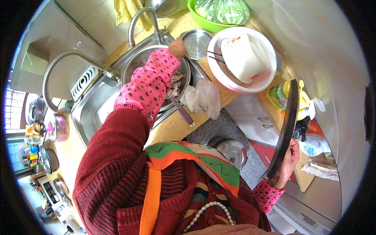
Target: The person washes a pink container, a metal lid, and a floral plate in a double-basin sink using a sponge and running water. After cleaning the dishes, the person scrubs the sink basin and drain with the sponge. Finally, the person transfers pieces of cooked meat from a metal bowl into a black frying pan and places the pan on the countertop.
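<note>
My left hand (177,48) is over the far rim of a steel basin (129,69) set in the sink, beside a round steel dish (197,44). Its fingers are mostly hidden, so its hold is unclear. Dark, wet-looking pieces of food (176,85) lie in the basin, partly behind my pink sleeve. My right hand (288,164) grips the lower end of a thick dark board (285,132), seen edge-on and held upright at the right. A knife (181,110) with a purple-brown handle rests across the basin's near rim, beside a crumpled whitish cloth (202,97).
A white-and-pink colander (214,47) holds a white block-like container (241,58) with reddish smears. Behind it stands a green bowl (202,25) with a green squash (230,11). A faucet (158,32) rises behind the basin. Bottles (277,95) stand at right; a steel pot (232,152) sits below.
</note>
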`<state>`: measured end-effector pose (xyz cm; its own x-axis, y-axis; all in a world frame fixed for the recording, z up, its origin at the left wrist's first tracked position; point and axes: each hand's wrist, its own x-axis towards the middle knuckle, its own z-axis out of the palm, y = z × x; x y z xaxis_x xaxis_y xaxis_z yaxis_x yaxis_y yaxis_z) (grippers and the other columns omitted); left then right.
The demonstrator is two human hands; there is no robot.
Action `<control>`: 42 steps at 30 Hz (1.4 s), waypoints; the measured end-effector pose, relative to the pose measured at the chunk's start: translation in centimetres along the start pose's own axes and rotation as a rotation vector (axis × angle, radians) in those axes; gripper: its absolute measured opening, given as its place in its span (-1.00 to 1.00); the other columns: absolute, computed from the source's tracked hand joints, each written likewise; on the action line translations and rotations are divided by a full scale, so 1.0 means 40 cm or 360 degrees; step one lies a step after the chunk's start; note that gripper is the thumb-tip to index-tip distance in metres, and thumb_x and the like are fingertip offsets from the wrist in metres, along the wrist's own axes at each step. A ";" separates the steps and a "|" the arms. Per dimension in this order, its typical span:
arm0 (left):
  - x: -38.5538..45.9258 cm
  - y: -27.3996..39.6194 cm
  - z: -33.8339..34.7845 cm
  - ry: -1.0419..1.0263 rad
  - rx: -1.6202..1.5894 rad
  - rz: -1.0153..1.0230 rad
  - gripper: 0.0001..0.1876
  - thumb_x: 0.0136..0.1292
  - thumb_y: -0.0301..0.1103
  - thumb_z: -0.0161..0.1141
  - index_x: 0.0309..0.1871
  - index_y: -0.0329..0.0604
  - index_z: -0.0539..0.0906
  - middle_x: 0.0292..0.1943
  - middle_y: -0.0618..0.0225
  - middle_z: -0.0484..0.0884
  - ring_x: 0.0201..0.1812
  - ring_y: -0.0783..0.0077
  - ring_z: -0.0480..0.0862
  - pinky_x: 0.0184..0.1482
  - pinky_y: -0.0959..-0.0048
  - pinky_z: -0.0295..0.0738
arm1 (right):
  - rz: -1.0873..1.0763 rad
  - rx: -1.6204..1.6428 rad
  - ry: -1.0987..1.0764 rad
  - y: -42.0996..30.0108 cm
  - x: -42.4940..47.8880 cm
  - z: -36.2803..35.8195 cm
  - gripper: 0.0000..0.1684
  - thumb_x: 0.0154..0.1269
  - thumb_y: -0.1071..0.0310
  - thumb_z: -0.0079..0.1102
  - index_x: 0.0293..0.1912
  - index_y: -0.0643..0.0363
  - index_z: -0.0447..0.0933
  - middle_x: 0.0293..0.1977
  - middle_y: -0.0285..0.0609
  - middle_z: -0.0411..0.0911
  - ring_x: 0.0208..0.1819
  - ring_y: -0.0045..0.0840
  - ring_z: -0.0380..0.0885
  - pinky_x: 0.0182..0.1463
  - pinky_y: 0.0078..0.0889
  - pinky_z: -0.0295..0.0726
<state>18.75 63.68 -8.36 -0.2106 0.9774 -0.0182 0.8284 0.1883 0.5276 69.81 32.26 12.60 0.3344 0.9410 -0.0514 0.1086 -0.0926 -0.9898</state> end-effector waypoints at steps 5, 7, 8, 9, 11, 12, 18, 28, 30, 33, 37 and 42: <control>-0.002 0.068 -0.033 0.0161 -0.0238 -0.0232 -0.50 0.14 -0.26 0.21 0.01 -0.54 0.41 -0.24 -0.28 0.70 -0.12 -0.21 0.74 0.00 0.06 0.62 | -0.0058 -0.0022 0.0048 0.001 -0.020 0.002 -0.84 0.46 0.34 0.20 -0.10 0.23 0.54 -0.30 -0.38 0.56 -0.33 -0.77 0.42 -0.22 -0.69 0.40; 0.032 0.002 -0.057 0.0274 -0.0144 0.0057 -0.46 0.19 -0.25 0.20 0.07 -0.52 0.31 -0.24 -0.32 0.69 -0.14 -0.23 0.73 0.00 0.04 0.62 | -0.0053 0.0016 -0.0020 -0.005 -0.014 0.009 -0.85 0.46 0.34 0.20 -0.11 0.22 0.54 -0.31 -0.38 0.56 -0.35 -0.78 0.42 -0.24 -0.70 0.39; 0.056 -0.088 -0.058 0.0418 0.0008 0.0285 -0.47 0.19 -0.25 0.20 0.05 -0.51 0.31 -0.24 -0.32 0.69 -0.15 -0.24 0.73 -0.01 0.02 0.61 | -0.0056 0.0030 -0.0077 -0.003 -0.001 0.012 -0.85 0.46 0.33 0.20 -0.11 0.22 0.54 -0.31 -0.39 0.56 -0.36 -0.78 0.41 -0.25 -0.70 0.39; 0.057 -0.076 -0.067 0.0456 0.0033 0.0380 -0.49 0.20 -0.26 0.21 0.04 -0.49 0.31 -0.24 -0.32 0.68 -0.16 -0.25 0.72 -0.03 0.00 0.61 | -0.0060 0.0015 -0.0061 -0.003 -0.004 0.013 -0.84 0.46 0.33 0.20 -0.11 0.22 0.54 -0.32 -0.40 0.56 -0.36 -0.78 0.41 -0.26 -0.70 0.39; 0.043 -0.057 -0.120 0.0569 0.0120 0.0557 -0.53 0.20 -0.30 0.21 0.01 -0.44 0.30 -0.26 -0.31 0.67 -0.17 -0.28 0.71 -0.06 -0.05 0.61 | -0.0078 0.0028 -0.0054 0.008 0.000 0.012 -0.85 0.46 0.33 0.20 -0.11 0.21 0.54 -0.33 -0.41 0.55 -0.37 -0.79 0.40 -0.27 -0.71 0.38; -0.015 0.062 -0.188 0.0551 0.0075 0.0592 -0.54 0.21 -0.31 0.21 0.01 -0.43 0.30 -0.27 -0.30 0.67 -0.19 -0.28 0.71 -0.07 -0.05 0.61 | -0.0082 0.0028 0.0016 0.019 -0.016 0.003 -0.85 0.47 0.33 0.20 -0.11 0.21 0.54 -0.33 -0.41 0.55 -0.37 -0.79 0.40 -0.27 -0.71 0.38; -0.158 0.294 -0.391 0.0656 -0.0335 0.0720 -0.69 0.23 -0.36 0.19 -0.07 -0.33 0.40 -0.42 -0.15 0.66 -0.32 -0.23 0.69 -0.24 -0.03 0.58 | -0.0035 0.0070 -0.0048 0.046 0.004 -0.016 -0.85 0.46 0.34 0.21 -0.08 0.20 0.55 -0.33 -0.43 0.54 -0.36 -0.79 0.39 -0.24 -0.71 0.37; 0.001 0.415 -0.197 0.0646 -0.0426 0.1112 -0.70 0.26 -0.40 0.23 -0.06 -0.33 0.39 -0.15 -0.21 0.61 -0.13 -0.28 0.66 -0.08 -0.05 0.57 | -0.0093 0.0043 -0.0153 0.054 0.014 -0.027 -0.80 0.45 0.33 0.23 -0.05 0.24 0.54 -0.26 -0.37 0.58 -0.26 -0.74 0.45 -0.12 -0.67 0.43; 0.039 0.349 -0.161 0.0715 -0.0509 0.1455 -0.70 0.28 -0.38 0.20 -0.03 -0.31 0.39 -0.12 -0.20 0.59 -0.12 -0.27 0.66 -0.07 -0.03 0.58 | -0.0031 -0.0001 -0.0165 0.047 0.020 -0.022 -0.80 0.46 0.33 0.22 -0.04 0.24 0.55 -0.25 -0.37 0.58 -0.24 -0.74 0.45 -0.10 -0.66 0.43; -0.043 0.383 -0.173 0.0613 -0.0372 0.1444 -0.73 0.29 -0.37 0.15 -0.02 -0.26 0.41 -0.11 -0.14 0.58 -0.11 -0.21 0.66 -0.07 0.02 0.59 | -0.0174 -0.0046 -0.0155 0.026 0.023 -0.005 -0.82 0.46 0.35 0.20 -0.04 0.23 0.55 -0.26 -0.36 0.58 -0.23 -0.73 0.45 -0.08 -0.64 0.43; -0.098 0.401 -0.181 0.0527 -0.0255 0.1476 -0.76 0.31 -0.36 0.10 0.00 -0.20 0.44 -0.11 -0.06 0.57 -0.10 -0.14 0.67 -0.06 0.08 0.61 | -0.0309 -0.0167 -0.0224 -0.042 0.059 0.056 -0.86 0.47 0.48 0.11 -0.04 0.26 0.54 -0.24 -0.36 0.58 -0.23 -0.73 0.45 -0.06 -0.62 0.44; -0.127 0.473 -0.184 0.0497 -0.0148 0.1529 -0.77 0.33 -0.34 0.05 0.01 -0.14 0.48 -0.11 0.03 0.56 -0.09 -0.06 0.68 -0.05 0.14 0.62 | -0.0327 -0.0062 -0.0278 -0.073 0.096 0.136 -0.85 0.46 0.52 0.09 -0.03 0.30 0.53 -0.22 -0.35 0.58 -0.21 -0.72 0.46 -0.03 -0.63 0.43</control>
<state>31.66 61.55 7.96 0.3858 0.6400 0.6645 0.6779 -0.6852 0.2664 65.70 37.91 14.57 0.1355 0.9829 0.1246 0.1948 0.0968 -0.9760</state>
